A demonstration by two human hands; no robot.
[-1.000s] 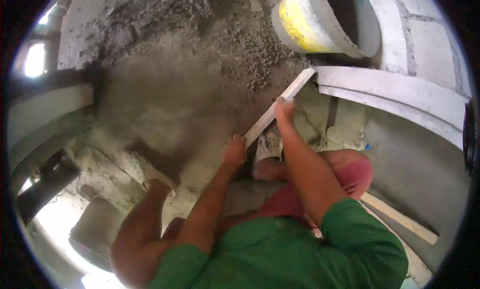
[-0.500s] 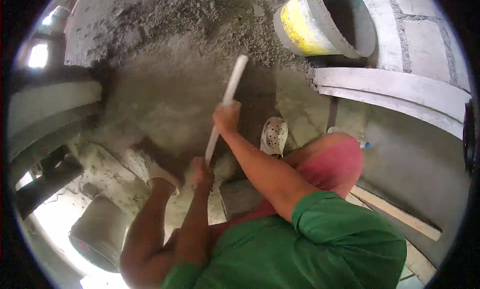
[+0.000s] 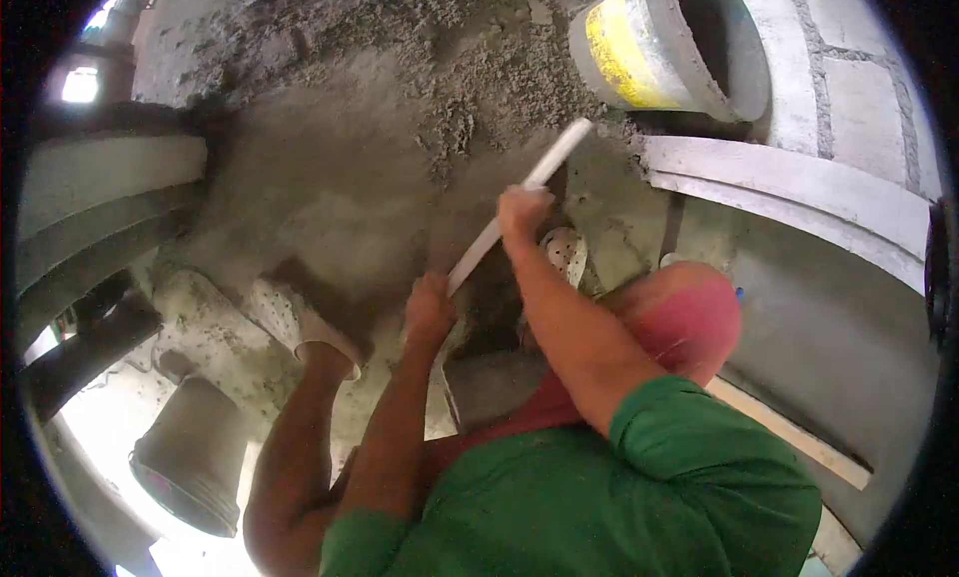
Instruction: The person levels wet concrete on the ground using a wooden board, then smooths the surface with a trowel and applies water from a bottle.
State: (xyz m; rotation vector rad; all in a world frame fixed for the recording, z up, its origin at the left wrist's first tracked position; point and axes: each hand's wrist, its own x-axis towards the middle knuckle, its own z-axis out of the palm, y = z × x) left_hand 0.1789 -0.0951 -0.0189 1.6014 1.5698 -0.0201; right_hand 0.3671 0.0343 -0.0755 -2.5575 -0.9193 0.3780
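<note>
A pale straight batten [image 3: 559, 154] slants over the grey wet mortar [image 3: 300, 177] in front of me. My left hand [image 3: 431, 305] is closed round its lower end, and my right hand [image 3: 523, 213] grips it higher up. Its far end lies near a patch of rough, lumpy mortar [image 3: 470, 87]. Behind and below the batten are my feet in cream perforated clogs [image 3: 300, 322], the right one partly hidden by my arm.
A grey bucket [image 3: 629, 52] with a yellow band lies tipped beside a block wall [image 3: 859, 107] and pale ledge [image 3: 779, 187]. Concrete ledges [image 3: 110, 167] are at left. Another bucket [image 3: 190, 447] is at lower left; a wooden strip [image 3: 789, 427] lies at lower right.
The batten and both hands swung leftward and down half a second ago, and have since moved back to the right, with my left hand higher in view. Both hands have kept their grip.
</note>
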